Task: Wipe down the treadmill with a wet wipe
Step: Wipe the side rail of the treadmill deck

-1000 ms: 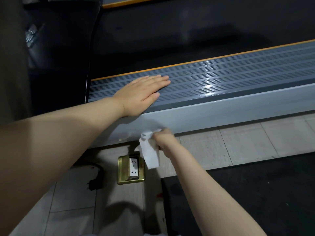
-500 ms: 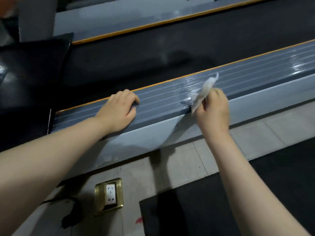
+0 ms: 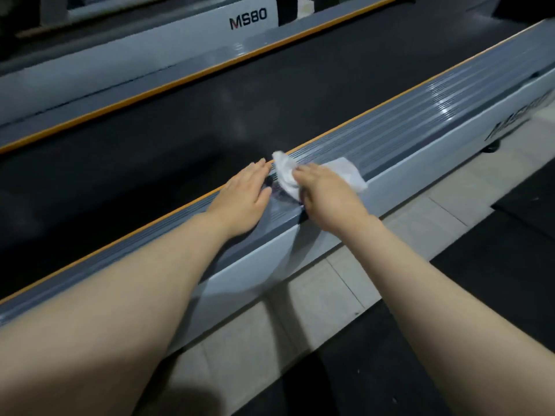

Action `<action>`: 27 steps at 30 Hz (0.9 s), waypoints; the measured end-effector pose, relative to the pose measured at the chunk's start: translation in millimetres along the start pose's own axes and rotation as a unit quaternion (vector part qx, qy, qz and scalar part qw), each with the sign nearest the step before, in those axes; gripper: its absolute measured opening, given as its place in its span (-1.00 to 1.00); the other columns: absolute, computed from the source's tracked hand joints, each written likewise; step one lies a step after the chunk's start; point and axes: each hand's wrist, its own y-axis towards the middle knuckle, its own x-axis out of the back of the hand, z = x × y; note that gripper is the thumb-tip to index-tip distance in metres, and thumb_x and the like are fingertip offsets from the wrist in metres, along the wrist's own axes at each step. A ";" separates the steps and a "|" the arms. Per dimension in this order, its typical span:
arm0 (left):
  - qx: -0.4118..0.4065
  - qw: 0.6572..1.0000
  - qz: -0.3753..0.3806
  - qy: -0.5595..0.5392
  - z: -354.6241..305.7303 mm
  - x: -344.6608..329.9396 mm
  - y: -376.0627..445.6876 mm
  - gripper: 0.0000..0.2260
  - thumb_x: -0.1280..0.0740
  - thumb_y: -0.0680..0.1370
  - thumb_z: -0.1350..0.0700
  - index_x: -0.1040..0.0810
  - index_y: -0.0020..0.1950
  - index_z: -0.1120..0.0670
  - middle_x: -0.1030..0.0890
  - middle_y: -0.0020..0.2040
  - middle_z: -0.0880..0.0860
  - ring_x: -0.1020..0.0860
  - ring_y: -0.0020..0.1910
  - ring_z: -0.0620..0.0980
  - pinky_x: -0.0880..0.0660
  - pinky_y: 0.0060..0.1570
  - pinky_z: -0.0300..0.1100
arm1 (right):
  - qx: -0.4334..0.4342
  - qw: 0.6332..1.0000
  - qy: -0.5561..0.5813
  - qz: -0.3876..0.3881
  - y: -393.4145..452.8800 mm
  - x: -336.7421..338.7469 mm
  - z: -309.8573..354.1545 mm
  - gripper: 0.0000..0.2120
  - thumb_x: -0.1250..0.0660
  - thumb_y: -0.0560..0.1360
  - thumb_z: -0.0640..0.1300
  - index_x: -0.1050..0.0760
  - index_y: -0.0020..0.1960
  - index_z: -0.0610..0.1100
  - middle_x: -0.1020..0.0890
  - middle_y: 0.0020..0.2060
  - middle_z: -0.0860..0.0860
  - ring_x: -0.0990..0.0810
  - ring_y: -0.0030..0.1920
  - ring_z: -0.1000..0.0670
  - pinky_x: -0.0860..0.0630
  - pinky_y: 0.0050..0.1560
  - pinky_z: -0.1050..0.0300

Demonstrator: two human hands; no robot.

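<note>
1. My right hand (image 3: 326, 199) pressed the wet wipe (image 3: 345, 172) onto the treadmill's ribbed side rail (image 3: 420, 115), fingers curled over it; my left hand (image 3: 244, 199) lay flat and relaxed just beside it, holding nothing.
2. I judged the thin, crumpled wipe could bunch or snag on the ridges, leaving grooves unwiped.
3. The rail looked like glossy grey plastic with an orange edge strip (image 3: 375, 103), beside the matte black running belt (image 3: 270, 94).
</note>
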 end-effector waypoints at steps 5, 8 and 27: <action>-0.038 0.998 0.002 0.048 1.6 -9.6 2.3 -0.50 0.01 0.66 -0.04 -0.15 0.61 0.02 -0.14 0.60 -0.06 -0.05 0.58 -0.11 0.06 0.56 -0.15 | -0.036 0.991 -0.040 0.124 3.2 6.2 -38.4 -0.44 -0.02 0.66 0.09 -0.10 0.56 -0.18 -0.14 0.56 -0.11 -0.06 0.55 -0.12 0.04 0.53 0.01; -0.092 0.993 0.028 0.063 -0.7 -6.3 1.4 -0.48 0.07 0.64 -0.08 -0.17 0.60 0.01 -0.13 0.60 -0.08 -0.02 0.58 -0.15 0.09 0.56 -0.16 | -0.169 0.972 -0.091 0.134 35.1 27.2 -115.0 -0.39 0.05 0.66 0.11 0.00 0.58 -0.21 -0.05 0.57 -0.13 0.00 0.56 -0.13 0.07 0.53 -0.02; -0.089 0.994 0.060 0.033 -1.7 -1.5 8.7 -0.55 0.01 0.67 0.04 -0.21 0.58 -0.05 -0.17 0.58 -0.17 -0.06 0.58 -0.20 0.06 0.55 -0.20 | -0.333 0.920 -0.136 0.158 67.2 74.9 -247.1 -0.24 0.08 0.59 0.29 0.08 0.58 -0.21 0.01 0.58 -0.11 0.05 0.57 -0.14 0.07 0.53 -0.12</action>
